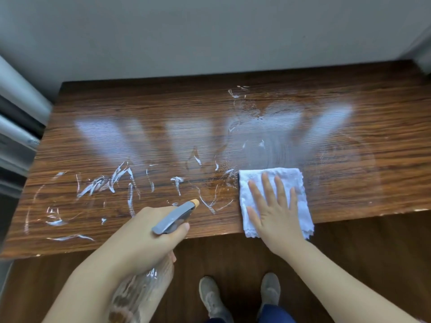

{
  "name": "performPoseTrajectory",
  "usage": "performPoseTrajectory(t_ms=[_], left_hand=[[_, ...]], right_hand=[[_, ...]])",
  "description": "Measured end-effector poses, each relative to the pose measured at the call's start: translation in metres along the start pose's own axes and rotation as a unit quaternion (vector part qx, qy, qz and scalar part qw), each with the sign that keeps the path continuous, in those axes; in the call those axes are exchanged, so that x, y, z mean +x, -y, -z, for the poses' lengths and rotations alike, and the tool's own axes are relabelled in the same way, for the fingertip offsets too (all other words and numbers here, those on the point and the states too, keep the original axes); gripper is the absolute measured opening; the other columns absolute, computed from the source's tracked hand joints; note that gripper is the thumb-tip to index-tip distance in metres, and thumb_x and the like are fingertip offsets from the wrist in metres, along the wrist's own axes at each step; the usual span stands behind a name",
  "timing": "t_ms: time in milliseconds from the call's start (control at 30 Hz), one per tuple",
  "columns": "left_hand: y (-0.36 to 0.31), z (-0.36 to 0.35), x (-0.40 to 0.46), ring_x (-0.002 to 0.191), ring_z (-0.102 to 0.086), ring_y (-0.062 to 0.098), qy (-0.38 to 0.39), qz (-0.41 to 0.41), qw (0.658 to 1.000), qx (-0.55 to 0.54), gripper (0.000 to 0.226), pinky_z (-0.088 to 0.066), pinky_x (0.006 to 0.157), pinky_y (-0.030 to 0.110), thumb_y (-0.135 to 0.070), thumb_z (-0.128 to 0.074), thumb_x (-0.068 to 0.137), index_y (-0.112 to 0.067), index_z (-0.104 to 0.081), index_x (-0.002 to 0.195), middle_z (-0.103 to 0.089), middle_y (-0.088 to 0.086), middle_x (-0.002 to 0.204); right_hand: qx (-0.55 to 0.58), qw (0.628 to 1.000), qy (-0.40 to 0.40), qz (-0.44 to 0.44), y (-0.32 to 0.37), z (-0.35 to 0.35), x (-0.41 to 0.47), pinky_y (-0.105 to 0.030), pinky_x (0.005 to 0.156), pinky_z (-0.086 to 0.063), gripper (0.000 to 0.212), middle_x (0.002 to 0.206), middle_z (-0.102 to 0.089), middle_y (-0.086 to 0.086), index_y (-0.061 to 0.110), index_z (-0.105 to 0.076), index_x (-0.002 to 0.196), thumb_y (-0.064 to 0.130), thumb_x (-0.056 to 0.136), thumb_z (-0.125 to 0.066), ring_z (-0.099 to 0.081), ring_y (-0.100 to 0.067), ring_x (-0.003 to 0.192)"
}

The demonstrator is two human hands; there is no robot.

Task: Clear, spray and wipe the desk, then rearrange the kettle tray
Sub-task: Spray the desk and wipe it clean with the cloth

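One wooden surface (349, 136) fills the view. On it lies one white cloth (300, 183), toward four o'clock from the middle. One spray bottle (173, 216) with a grey trigger head shows at six o'clock. Two hands are in view: the left hand (144, 238) at seven o'clock, the right hand (275, 210) at five o'clock. Two shoes stand on the floor, one (213, 297) beside the other (270, 290).
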State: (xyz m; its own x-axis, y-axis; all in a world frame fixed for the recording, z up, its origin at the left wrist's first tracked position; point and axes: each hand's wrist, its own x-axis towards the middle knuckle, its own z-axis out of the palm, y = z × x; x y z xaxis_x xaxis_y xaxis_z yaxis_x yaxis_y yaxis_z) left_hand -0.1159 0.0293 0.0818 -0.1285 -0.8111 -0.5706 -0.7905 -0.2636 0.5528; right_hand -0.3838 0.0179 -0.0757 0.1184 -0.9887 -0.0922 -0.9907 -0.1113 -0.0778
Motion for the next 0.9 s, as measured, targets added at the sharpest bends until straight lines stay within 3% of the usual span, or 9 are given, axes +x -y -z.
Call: performPoseTrajectory(t_ms=[67,233,300,367,433,533,667,900], left_hand=[[0.002,0.003,-0.001,0.076,-0.071,0.029,-0.005,0.002,1.000,0.000,0.034,-0.052,0.086,0.052,-0.040,-0.055,0.097,-0.007,-0.060,0.102,-0.068,0.013,0.080],[0.010,0.009,-0.001,0.063,-0.074,0.012,-0.011,0.017,1.000,-0.023,0.032,-0.055,0.085,0.049,-0.038,-0.055,0.099,-0.006,-0.060,0.106,-0.071,0.016,0.081],[0.013,0.011,0.000,0.060,-0.074,0.010,-0.016,0.028,0.999,-0.033,0.033,-0.056,0.082,0.049,-0.036,-0.055,0.099,-0.004,-0.059,0.108,-0.072,0.015,0.079],[0.018,0.013,0.001,0.058,-0.074,0.011,-0.019,0.035,0.998,-0.047,0.033,-0.056,0.079,0.051,-0.034,-0.056,0.099,-0.003,-0.059,0.109,-0.071,0.016,0.077],[0.022,0.014,0.002,0.057,-0.074,0.012,-0.020,0.038,0.997,-0.060,0.033,-0.056,0.078,0.054,-0.033,-0.058,0.098,-0.003,-0.059,0.109,-0.069,0.018,0.075],[0.024,0.012,0.005,0.059,-0.075,0.013,-0.013,0.042,0.996,-0.073,0.035,-0.055,0.077,0.055,-0.033,-0.058,0.098,-0.001,-0.058,0.111,-0.068,0.020,0.079],[0.022,0.009,0.010,0.059,-0.075,0.013,-0.003,0.041,0.997,-0.072,0.034,-0.054,0.079,0.053,-0.031,-0.057,0.099,0.002,-0.056,0.107,-0.065,0.022,0.079],[0.011,0.008,0.013,0.060,-0.075,0.012,-0.006,0.024,0.997,-0.071,0.033,-0.054,0.082,0.047,-0.032,-0.056,0.099,-0.002,-0.058,0.111,-0.065,0.020,0.079]], right_hand=[[0.000,1.000,0.005,0.014,0.011,-0.001,-0.012,-0.060,0.111,-0.010,0.059,0.161,-0.010,-0.006,0.028,-0.017,0.152,0.052,0.098,-0.008,-0.005,-0.031,0.147],[0.002,0.999,0.019,0.026,0.025,0.004,0.026,-0.058,0.110,-0.009,0.058,0.158,-0.020,-0.008,0.029,-0.024,0.149,0.052,0.098,-0.013,-0.013,-0.031,0.145],[0.014,1.000,0.022,0.018,0.027,0.008,0.055,-0.056,0.111,-0.004,0.062,0.160,-0.014,-0.006,0.031,-0.020,0.150,0.055,0.093,-0.015,-0.009,-0.031,0.146],[0.023,0.999,0.030,0.005,0.026,0.012,0.083,-0.055,0.113,0.005,0.066,0.161,0.002,-0.001,0.036,-0.008,0.151,0.059,0.089,-0.007,0.007,-0.028,0.147],[0.028,0.999,0.038,-0.010,0.025,0.017,0.111,-0.054,0.114,0.008,0.061,0.160,0.011,0.002,0.038,-0.001,0.151,0.058,0.094,-0.010,0.016,-0.025,0.146],[0.035,0.998,0.032,-0.033,0.019,0.023,0.151,-0.055,0.115,0.008,0.058,0.161,0.010,0.001,0.037,-0.002,0.151,0.053,0.098,-0.019,0.014,-0.027,0.146],[0.039,0.997,0.038,-0.058,0.006,0.028,0.186,-0.055,0.115,0.010,0.058,0.161,0.010,0.001,0.035,-0.002,0.152,0.053,0.098,-0.016,0.013,-0.027,0.147],[0.024,0.999,0.035,-0.029,-0.009,0.024,0.146,-0.056,0.114,0.007,0.060,0.161,0.008,0.001,0.035,-0.005,0.152,0.055,0.096,-0.014,0.012,-0.025,0.147]])
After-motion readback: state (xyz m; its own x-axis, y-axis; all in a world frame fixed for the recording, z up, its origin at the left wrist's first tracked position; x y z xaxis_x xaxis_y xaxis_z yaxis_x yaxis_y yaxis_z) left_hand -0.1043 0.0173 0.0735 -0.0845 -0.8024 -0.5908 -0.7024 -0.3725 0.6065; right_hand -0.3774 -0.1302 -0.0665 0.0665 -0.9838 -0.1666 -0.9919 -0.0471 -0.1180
